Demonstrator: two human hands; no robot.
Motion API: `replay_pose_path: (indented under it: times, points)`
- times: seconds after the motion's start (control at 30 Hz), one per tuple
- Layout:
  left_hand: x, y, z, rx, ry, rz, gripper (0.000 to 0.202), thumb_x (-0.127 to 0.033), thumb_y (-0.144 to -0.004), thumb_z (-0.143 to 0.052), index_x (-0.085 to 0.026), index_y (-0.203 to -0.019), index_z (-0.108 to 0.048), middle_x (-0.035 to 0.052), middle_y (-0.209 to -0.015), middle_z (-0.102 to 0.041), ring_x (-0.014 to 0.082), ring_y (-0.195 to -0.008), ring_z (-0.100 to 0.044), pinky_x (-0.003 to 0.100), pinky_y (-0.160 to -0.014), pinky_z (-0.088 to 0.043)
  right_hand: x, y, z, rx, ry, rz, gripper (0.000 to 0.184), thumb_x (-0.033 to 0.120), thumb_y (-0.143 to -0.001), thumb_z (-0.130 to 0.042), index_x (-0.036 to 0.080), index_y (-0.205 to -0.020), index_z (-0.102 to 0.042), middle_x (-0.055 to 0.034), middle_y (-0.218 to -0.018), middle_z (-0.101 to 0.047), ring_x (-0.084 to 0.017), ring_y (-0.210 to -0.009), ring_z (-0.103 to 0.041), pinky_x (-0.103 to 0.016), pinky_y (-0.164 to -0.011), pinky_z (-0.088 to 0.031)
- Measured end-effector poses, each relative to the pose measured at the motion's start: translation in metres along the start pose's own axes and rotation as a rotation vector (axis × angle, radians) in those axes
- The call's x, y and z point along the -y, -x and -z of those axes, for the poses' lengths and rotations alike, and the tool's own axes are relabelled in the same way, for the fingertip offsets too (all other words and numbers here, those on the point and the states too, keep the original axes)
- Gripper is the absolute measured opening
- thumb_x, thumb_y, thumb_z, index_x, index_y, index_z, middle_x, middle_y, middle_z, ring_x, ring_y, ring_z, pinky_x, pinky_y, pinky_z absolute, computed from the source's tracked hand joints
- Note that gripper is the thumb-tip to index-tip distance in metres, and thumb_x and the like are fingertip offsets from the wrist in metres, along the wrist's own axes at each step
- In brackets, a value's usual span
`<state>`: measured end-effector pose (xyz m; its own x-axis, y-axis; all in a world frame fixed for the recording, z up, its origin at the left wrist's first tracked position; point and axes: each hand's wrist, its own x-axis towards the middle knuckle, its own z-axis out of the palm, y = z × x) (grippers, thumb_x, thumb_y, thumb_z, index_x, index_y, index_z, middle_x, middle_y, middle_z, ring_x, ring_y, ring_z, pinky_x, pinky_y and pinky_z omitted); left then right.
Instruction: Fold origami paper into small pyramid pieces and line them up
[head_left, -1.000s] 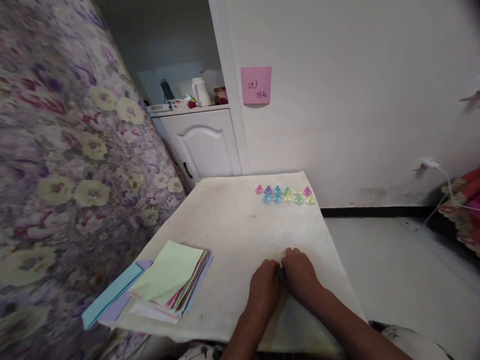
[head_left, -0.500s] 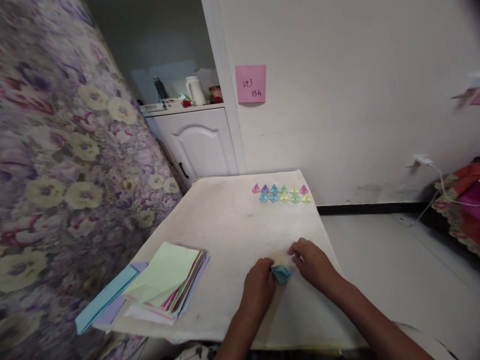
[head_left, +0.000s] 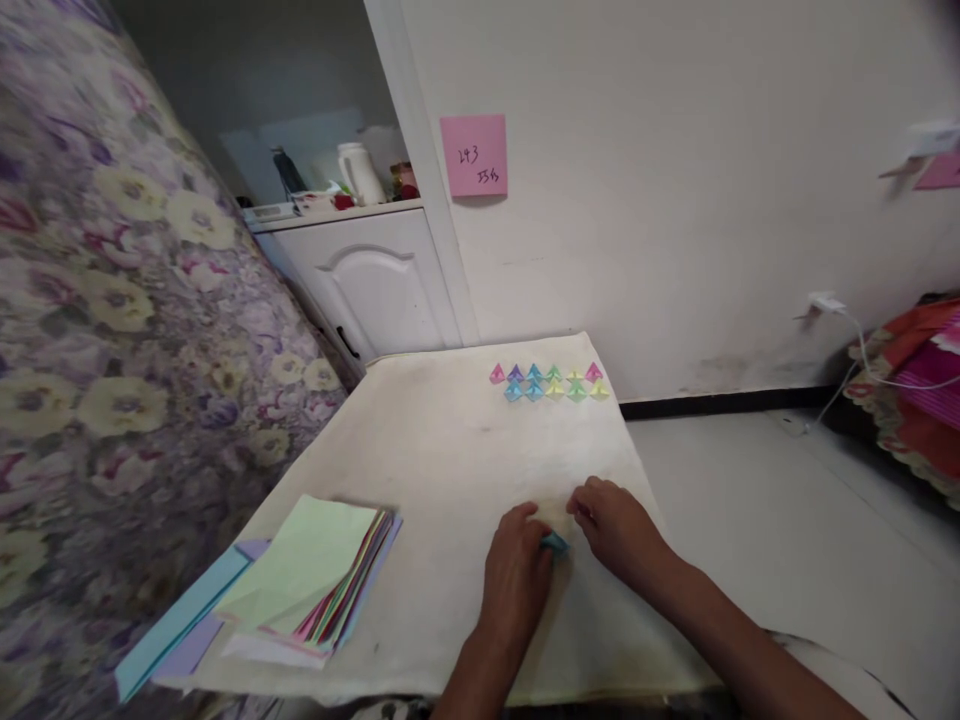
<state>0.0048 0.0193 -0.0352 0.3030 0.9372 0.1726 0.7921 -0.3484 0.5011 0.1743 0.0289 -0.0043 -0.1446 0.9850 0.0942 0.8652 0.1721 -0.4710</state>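
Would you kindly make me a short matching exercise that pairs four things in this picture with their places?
Things:
1. stack of paper
2. folded teal paper
3. white jug
4. pink note with writing

Places:
A. on top of the cabinet
B. on the wall
C. touching the left hand
D. on the table's left side

Pairs: 1-D, 2-C, 3-A, 4-B

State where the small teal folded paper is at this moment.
In the head view, the small teal folded paper is right of centre, in the lower half, held by the left hand, with the right hand nearby on its right.
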Motion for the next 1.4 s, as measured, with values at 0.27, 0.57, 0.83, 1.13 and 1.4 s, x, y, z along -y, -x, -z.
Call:
replay_pose_path:
  times: [0.27, 0.57, 0.83, 1.13, 1.4]
  points:
    - [-0.001, -0.003, -0.001, 0.047, -0.046, 0.043, 0.021, -0.005, -0.070, -0.052, -0.019, -0.080, -0.062, 0.0072, -0.121, -0.055, 0.0201, -0.115, -0.047, 0.032, -0.097, -0.037, 0.001, 0.001, -0.003, 0.000, -0.023, 0.010, 0.019, 0.012, -0.081, -0.045, 0.020, -0.082, -0.062, -0.0036, -0.084, -0.059, -0.016, -0.082, -0.053, -0.026, -0.075, -0.033]
    - [-0.007, -0.010, 0.004, 0.124, -0.083, 0.039, 0.020, -0.010, -0.078, -0.047, -0.020, -0.076, -0.064, 0.0049, -0.119, -0.057, 0.0201, -0.108, -0.051, 0.030, -0.090, -0.039, 0.004, 0.001, 0.000, -0.004, -0.008, 0.010, 0.020, 0.011, -0.081, -0.044, 0.019, -0.081, -0.062, -0.0037, -0.084, -0.059, -0.015, -0.081, -0.053, -0.026, -0.073, -0.033]
    - [-0.009, -0.010, 0.005, 0.127, -0.118, 0.059, 0.021, -0.012, -0.081, -0.044, -0.020, -0.075, -0.063, 0.0034, -0.098, -0.061, 0.0165, -0.089, -0.055, 0.025, -0.074, -0.039, 0.005, 0.001, -0.003, 0.057, -0.018, 0.005, 0.019, 0.010, -0.076, -0.047, 0.019, -0.082, -0.063, -0.0046, -0.086, -0.061, -0.016, -0.083, -0.055, -0.025, -0.074, -0.034]
    - [-0.011, -0.010, 0.005, 0.144, -0.144, 0.089, 0.021, -0.016, -0.083, -0.042, -0.021, -0.076, -0.062, 0.0027, -0.093, -0.061, 0.0150, -0.082, -0.056, 0.024, -0.067, -0.037, 0.010, 0.004, -0.016, 0.162, 0.008, 0.023, 0.026, 0.015, -0.082, -0.041, 0.022, -0.081, -0.065, -0.0042, -0.081, -0.061, -0.015, -0.075, -0.058, -0.024, -0.065, -0.034]
    - [0.000, -0.011, 0.018, 0.123, 0.106, 0.079, 0.017, -0.014, -0.077, -0.047, -0.021, -0.084, -0.061, 0.0014, -0.086, -0.063, 0.0153, -0.082, -0.057, 0.024, -0.072, -0.040, 0.001, 0.003, -0.018, 0.098, -0.006, 0.010, 0.025, 0.013, -0.079, -0.042, 0.023, -0.086, -0.063, -0.0030, -0.086, -0.063, -0.015, -0.077, -0.059, -0.024, -0.065, -0.034]
